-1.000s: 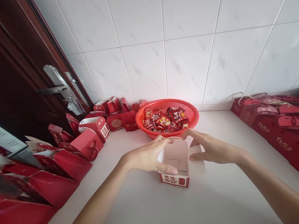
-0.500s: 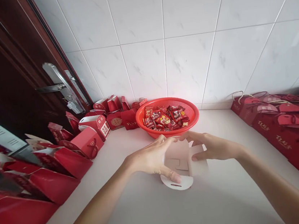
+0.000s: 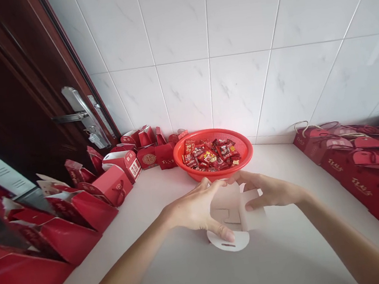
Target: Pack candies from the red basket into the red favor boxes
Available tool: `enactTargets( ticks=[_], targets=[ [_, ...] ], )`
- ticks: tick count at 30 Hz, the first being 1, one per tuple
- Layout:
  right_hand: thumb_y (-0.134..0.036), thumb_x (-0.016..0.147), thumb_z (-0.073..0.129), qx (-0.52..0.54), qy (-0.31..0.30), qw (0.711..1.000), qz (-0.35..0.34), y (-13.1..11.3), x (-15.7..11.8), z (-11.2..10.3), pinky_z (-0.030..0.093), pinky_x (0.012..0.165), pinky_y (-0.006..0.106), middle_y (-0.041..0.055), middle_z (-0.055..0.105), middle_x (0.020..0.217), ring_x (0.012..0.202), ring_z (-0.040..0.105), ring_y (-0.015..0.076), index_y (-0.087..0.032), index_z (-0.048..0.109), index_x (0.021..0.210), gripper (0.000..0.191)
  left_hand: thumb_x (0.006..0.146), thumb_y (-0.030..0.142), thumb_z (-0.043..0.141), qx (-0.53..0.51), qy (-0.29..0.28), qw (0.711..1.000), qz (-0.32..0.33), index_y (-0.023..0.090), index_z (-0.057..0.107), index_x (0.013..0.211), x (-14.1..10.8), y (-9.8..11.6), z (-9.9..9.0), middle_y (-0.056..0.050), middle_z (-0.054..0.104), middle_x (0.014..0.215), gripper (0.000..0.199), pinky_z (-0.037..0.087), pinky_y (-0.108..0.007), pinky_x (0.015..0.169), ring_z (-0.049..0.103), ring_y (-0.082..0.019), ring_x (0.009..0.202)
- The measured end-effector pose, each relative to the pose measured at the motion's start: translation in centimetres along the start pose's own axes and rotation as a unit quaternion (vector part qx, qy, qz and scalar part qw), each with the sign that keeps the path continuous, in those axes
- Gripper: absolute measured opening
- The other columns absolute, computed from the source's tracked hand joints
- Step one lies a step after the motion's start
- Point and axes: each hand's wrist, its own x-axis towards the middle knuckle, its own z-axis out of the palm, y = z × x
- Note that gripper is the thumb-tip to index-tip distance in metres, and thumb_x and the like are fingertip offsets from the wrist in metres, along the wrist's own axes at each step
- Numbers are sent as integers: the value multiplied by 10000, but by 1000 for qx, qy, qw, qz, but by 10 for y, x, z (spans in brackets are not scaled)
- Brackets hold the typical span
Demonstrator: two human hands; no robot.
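An open paper box (image 3: 226, 213), white inside, sits on the white table in front of the basket. Its rounded flap with a slot (image 3: 229, 242) lies toward me. My left hand (image 3: 198, 210) spans the box's left side, thumb on the rounded flap and fingertips at the far edge. My right hand (image 3: 267, 187) grips the box's right side, with its fingers at the far edge and thumb by the right flap (image 3: 254, 207). The red plastic basket (image 3: 245, 146) just beyond holds wrapped candies (image 3: 208, 156).
Several red gift boxes (image 3: 76, 206) line the table's left side and back left corner. Rows of red bags (image 3: 345, 173) stand at the right. A tiled wall (image 3: 244, 84) rises behind the basket; a dark door (image 3: 17, 66) is at the left.
The view has tilted up slightly, so everything appears a little lower. Both hands keep nearly the same hold on the box.
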Motion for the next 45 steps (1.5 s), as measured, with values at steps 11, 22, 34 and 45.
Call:
enactTargets(
  ticks=[11,22,34,45],
  targets=[
    [-368,769,776,-11,-4,1000,-16,2,-1,-1,537,944,392,84,576,1348,968,645,187,-259,549,1344,628,592,631,842,-37,-37,998,-33,401,361,1527,0,12,-10,-106,441,1499,1076,471,-490,1036,459,-397,1366],
    [-583,786,719,48,292,954,-46,-6,27,-42,561,801,364,88,743,891,840,689,227,-170,724,868,421,884,405,633,-100,140,985,31,198,695,1175,50,-20,-65,-72,737,1164,363,542,-340,929,688,-231,1060],
    [-247,709,641,85,396,914,14,48,119,-42,540,600,291,10,671,631,598,660,179,-186,638,701,61,739,93,656,161,32,984,-72,178,746,781,153,-58,-54,-34,751,771,131,485,-270,654,692,-225,738],
    [-154,722,647,65,384,918,79,57,126,-43,528,549,253,5,668,682,588,663,160,-186,637,755,47,821,285,624,197,15,979,-58,211,674,757,166,-68,-41,-47,704,726,110,448,-297,633,656,-235,700]
  ],
)
